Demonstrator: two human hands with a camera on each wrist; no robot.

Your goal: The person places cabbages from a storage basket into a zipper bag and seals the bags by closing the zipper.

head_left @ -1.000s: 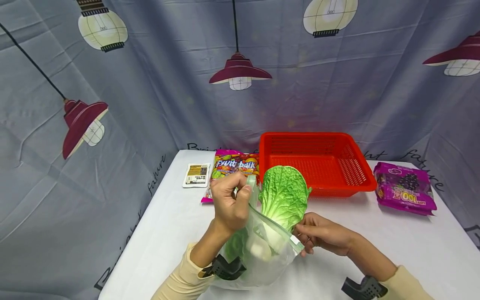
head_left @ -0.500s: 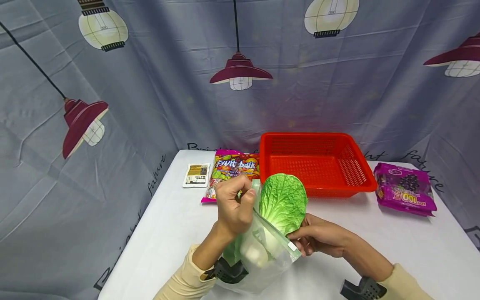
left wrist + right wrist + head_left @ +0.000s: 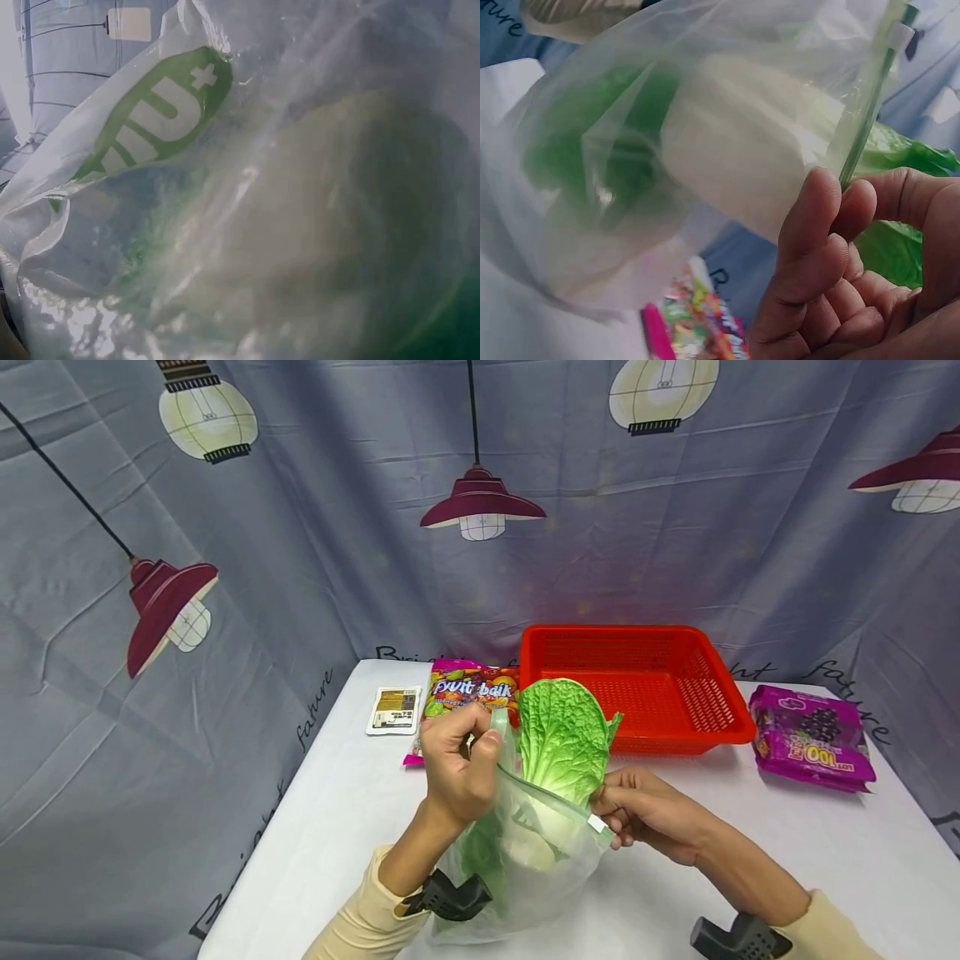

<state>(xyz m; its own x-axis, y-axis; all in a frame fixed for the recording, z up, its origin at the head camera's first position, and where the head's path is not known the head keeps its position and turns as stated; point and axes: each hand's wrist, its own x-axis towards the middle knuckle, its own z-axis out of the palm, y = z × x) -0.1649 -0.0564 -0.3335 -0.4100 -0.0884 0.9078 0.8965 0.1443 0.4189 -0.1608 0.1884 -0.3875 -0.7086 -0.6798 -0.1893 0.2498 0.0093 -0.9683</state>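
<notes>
A translucent zip bag [image 3: 551, 893] with a green zip strip and white slider hangs between the hands. Upright in its mouth stands a Chinese cabbage [image 3: 562, 735], its leafy top above the rim and its white base inside. More green and pale produce [image 3: 604, 142] shows blurred through the plastic in the right wrist view. My left hand [image 3: 461, 768] grips the rim's left corner with curled fingers. My right hand [image 3: 652, 814] pinches the rim near the slider [image 3: 901, 37] between thumb and finger. Bag plastic fills the left wrist view and hides the left hand there.
Behind the bag stands a red basket [image 3: 727, 714]. A purple grape-print packet [image 3: 813, 739] lies at the right. A fruit candy bag [image 3: 472, 685] and a small white pack [image 3: 393, 710] lie at the left on the white table [image 3: 315, 827].
The cabbage dips at half a second ago, then rises with its top higher than before. My left hand shifts right and back left. The right hand ends slightly higher and keeps to the rim.
</notes>
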